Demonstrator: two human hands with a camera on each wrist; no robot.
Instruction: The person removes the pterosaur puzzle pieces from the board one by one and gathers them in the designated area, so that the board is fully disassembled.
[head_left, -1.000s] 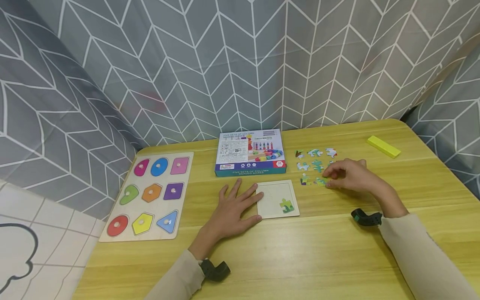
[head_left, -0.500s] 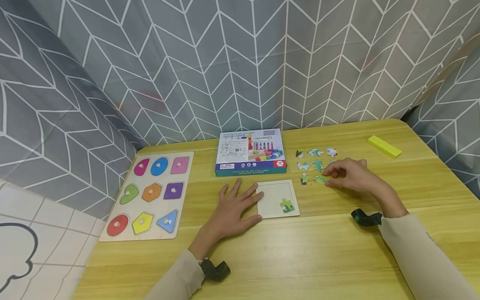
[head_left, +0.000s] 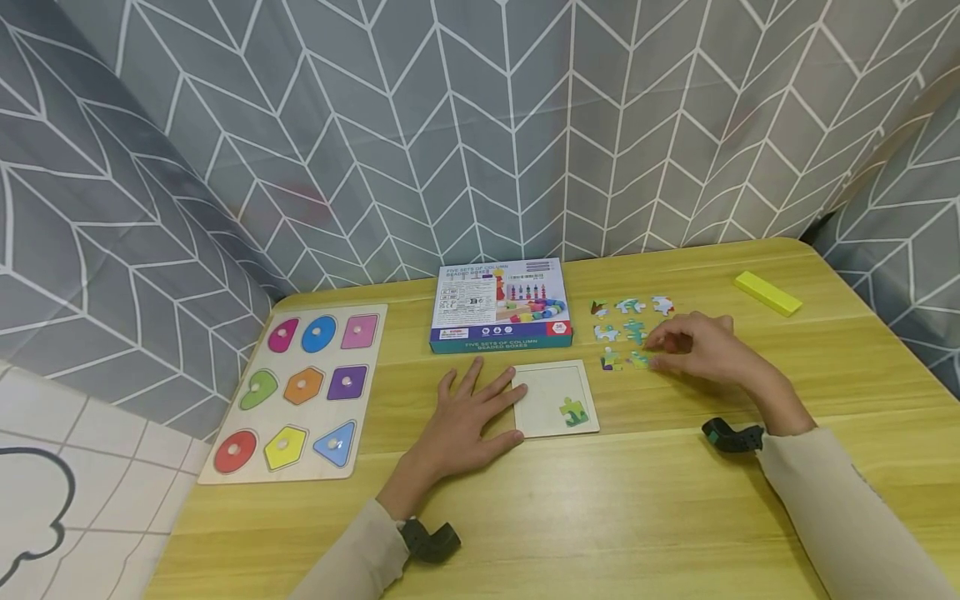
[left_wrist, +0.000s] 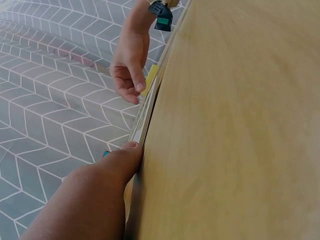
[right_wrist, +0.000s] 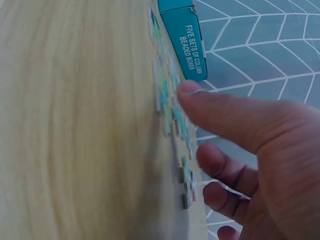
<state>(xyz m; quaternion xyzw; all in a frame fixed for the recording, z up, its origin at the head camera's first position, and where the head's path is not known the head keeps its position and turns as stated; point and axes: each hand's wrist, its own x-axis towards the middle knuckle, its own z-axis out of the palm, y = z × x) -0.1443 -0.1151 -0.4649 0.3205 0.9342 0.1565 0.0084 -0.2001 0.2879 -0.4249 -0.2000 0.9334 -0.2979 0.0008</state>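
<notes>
In the head view my left hand point(head_left: 465, 421) lies spread on the table, its fingertips over the left edge of a small square wooden puzzle tray point(head_left: 536, 404). One green jigsaw piece point(head_left: 573, 412) sits in the tray's lower right corner. To the right, my right hand point(head_left: 701, 350) is over a group of loose jigsaw pieces point(head_left: 634, 331), thumb tip beside a green-yellow piece point(head_left: 639, 360) in the nearest row. The right wrist view shows a gap between thumb point(right_wrist: 215, 110) and curled fingers, with nothing held. My hand partly covers the pieces at the group's right side.
A boxed bead set point(head_left: 501, 307) stands behind the tray. At left lies a wooden shape board point(head_left: 296, 392) with colourful knobbed shapes. A yellow block point(head_left: 767, 293) rests at the back right. A grey patterned curtain point(head_left: 480, 133) hangs behind the table.
My right hand has shifted very slightly left and up, and its thumb covers a bit more of the green-yellow piece. My left hand has stayed on the tray's edge.
</notes>
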